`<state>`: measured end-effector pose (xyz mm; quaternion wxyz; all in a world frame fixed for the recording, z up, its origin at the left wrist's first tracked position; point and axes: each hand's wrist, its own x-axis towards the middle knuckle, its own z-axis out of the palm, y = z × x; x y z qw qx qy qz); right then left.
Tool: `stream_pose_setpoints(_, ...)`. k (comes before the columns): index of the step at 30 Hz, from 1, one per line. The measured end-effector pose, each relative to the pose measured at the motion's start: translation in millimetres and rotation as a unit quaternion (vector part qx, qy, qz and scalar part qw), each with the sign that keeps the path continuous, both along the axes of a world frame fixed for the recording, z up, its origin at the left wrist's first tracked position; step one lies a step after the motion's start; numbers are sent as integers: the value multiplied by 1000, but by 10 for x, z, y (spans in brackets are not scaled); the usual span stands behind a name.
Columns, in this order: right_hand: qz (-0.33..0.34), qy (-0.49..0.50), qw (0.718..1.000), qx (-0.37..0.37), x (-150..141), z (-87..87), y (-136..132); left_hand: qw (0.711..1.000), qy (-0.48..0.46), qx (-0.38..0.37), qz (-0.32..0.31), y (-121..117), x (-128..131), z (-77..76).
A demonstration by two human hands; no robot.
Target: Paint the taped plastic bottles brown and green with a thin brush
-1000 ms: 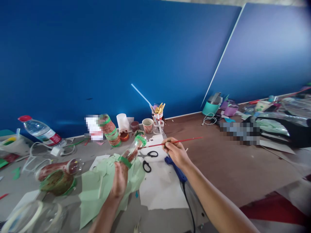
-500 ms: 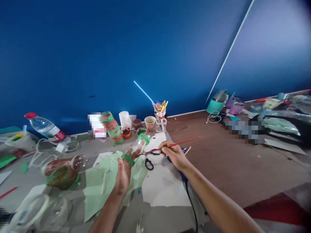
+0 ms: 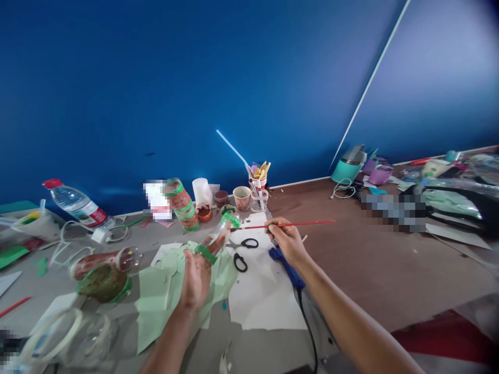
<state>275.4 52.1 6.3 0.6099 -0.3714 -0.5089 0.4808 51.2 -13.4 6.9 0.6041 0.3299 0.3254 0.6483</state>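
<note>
My left hand (image 3: 197, 278) is closed around the lower end of a clear plastic bottle (image 3: 218, 240), which leans to the upper right. Green bands ring the bottle, and brown paint covers part of it. A slim red paintbrush (image 3: 307, 224) is pinched in my right hand (image 3: 286, 240); its tip meets the bottle near the upper green band. Below the brush lie black-handled scissors (image 3: 240, 263) on white paper (image 3: 265, 306). Under my right wrist rests a blue corded tool (image 3: 287, 267). Pale green paper (image 3: 154, 296) lies beneath my left hand.
Behind stand a brown-and-green painted bottle (image 3: 181, 205), a paper cup (image 3: 241, 197), a small pot of brown paint (image 3: 203, 213) and a cup of tools (image 3: 259, 182). A water bottle (image 3: 78, 205) and painted containers (image 3: 103, 283) are left. A teal container (image 3: 346, 169) stands right.
My right hand has moved to the right and slightly up. The brush tip has gone from the bottle's lower part to near its upper green band. My left hand keeps its hold.
</note>
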Motion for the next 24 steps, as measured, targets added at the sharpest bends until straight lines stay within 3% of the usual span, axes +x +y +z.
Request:
stream_pose_setpoints(5,86,61,994,0,-45,-47,-70,998,-33,-54,28,-3,-10,4)
stream_pose_setpoints(10,156,-20,987,12,-132,5,-191,994,-70,-83,25,5,11,-11)
stream_pose_setpoints(19,5,-22,1000,6,-24,14,-16,998,-18,-60,17,-17,1,7)
stream_pose_setpoints(24,2,-54,998,32,-71,-19,-75,996,-41,-71,22,-4,1,20)
